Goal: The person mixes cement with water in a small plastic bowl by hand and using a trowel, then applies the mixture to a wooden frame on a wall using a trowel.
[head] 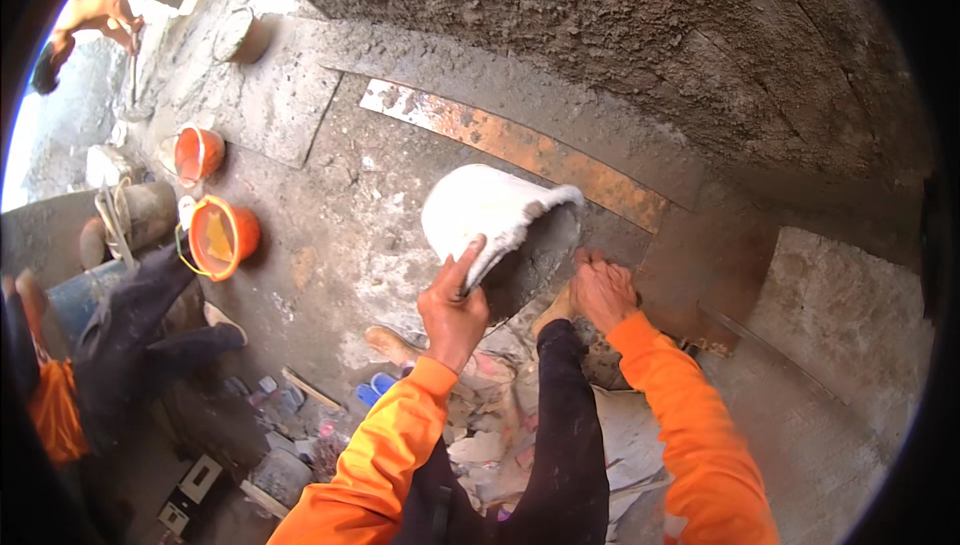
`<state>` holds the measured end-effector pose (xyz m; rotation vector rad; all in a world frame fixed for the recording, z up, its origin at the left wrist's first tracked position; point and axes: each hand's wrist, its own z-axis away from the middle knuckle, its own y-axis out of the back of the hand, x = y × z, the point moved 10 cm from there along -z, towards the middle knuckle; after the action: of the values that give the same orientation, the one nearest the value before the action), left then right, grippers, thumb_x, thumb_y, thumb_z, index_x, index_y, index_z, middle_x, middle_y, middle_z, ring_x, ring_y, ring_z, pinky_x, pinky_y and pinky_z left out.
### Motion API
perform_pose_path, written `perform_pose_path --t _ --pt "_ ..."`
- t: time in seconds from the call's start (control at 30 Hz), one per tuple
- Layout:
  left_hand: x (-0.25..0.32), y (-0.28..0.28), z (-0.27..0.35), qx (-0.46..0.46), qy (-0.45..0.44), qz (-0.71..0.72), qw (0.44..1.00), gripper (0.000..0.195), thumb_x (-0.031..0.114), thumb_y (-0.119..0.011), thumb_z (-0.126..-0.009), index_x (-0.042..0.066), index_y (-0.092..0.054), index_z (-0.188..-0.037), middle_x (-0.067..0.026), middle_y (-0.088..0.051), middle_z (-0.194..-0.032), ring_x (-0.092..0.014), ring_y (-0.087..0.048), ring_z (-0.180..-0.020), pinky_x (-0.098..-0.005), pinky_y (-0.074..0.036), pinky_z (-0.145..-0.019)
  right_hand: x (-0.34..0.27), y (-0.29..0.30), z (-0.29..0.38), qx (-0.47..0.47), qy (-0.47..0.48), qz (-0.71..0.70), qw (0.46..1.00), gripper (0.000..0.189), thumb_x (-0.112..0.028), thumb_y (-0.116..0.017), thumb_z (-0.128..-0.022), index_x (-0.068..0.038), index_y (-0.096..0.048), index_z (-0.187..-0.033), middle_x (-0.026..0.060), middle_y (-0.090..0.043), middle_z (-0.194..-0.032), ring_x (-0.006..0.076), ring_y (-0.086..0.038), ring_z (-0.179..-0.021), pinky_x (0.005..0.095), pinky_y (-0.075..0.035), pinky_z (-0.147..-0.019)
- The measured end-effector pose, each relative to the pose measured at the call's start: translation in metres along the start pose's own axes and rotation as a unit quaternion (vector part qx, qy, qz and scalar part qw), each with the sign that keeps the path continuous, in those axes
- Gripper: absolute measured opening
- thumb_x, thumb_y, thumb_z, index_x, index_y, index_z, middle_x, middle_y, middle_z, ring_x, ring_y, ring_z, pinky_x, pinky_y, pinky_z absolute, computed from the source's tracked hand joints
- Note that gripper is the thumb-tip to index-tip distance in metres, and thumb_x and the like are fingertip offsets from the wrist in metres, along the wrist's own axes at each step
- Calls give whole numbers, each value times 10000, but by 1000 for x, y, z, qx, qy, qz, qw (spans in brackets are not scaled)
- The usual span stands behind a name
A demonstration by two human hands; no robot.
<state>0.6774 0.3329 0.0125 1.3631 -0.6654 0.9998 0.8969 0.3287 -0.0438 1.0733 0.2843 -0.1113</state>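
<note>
A white plastic bucket (480, 204) is tipped on its side in front of me, its mouth turned towards my legs and right side. Grey, mortar-like crust coats its rim and dark inside. My left hand (454, 312) grips the rim on the near left, thumb and fingers on the wall. Close to the other end of the rim is my right hand (602, 288), fingers curled; whether it holds the bucket's handle or anything else is hidden. Beyond the bucket, a long, rust-stained flat strip (517, 147) lies on the floor.
Two orange buckets (244, 234) (210, 151) stand at left, beside a co-worker's dark-trousered leg (142, 320). Another person's arm (101, 16) holds a tool at top left. A rough wall (600, 27) rises ahead. Rubble and torn sacking (480, 447) lie around my feet.
</note>
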Motion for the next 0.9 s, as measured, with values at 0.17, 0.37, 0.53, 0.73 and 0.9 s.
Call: perform_pose_path --t 0.17,0.37,0.53,0.73,0.9 --pt "21 16 3 -43 -60 -47 996 534 -130 -541 -698 122 -646 -1156 -142 -646 -1126 -270 -592 -1098 -316 -470 -919 -31 -42 3 -74 -24 -201 976 280 -195 -570 -747 1 -594 -946 257 -630 -796 410 -626 -752 455 -499 -673" --pt "13 32 -17 21 -16 91 995 582 -125 -520 -679 94 -609 -1211 -140 -657 -1125 -224 -637 -1042 -277 -490 -844 -67 -27 13 -34 -41 -386 921 316 -185 -573 -728 3 -593 -982 235 -587 -687 392 -590 -646 415 -473 -603" --pt "8 40 -24 101 27 116 988 165 -75 -534 -725 24 -502 -852 -26 -568 -725 -81 -530 -658 -219 -439 -614 -43 -7 33 25 -20 -358 933 345 -159 -591 -727 44 -564 -1004 211 -548 -612 312 -550 -516 385 -442 -543" --pt "-36 0 -33 40 105 58 992 173 -36 -611 -679 27 -489 -784 36 -455 -654 -54 -381 -574 -235 -329 -496 3 -21 57 13 -72 -382 921 322 -154 -581 -755 35 -562 -1016 144 -566 -638 215 -547 -551 355 -429 -537" --pt "-83 -24 -15 1 226 118 967 177 -18 -636 -663 13 -510 -784 -5 -523 -673 -98 -483 -576 -262 -406 -499 61 -60 133 143 -186 -608 759 307 -185 -575 -813 6 -557 -1053 104 -558 -708 181 -520 -569 328 -432 -547"
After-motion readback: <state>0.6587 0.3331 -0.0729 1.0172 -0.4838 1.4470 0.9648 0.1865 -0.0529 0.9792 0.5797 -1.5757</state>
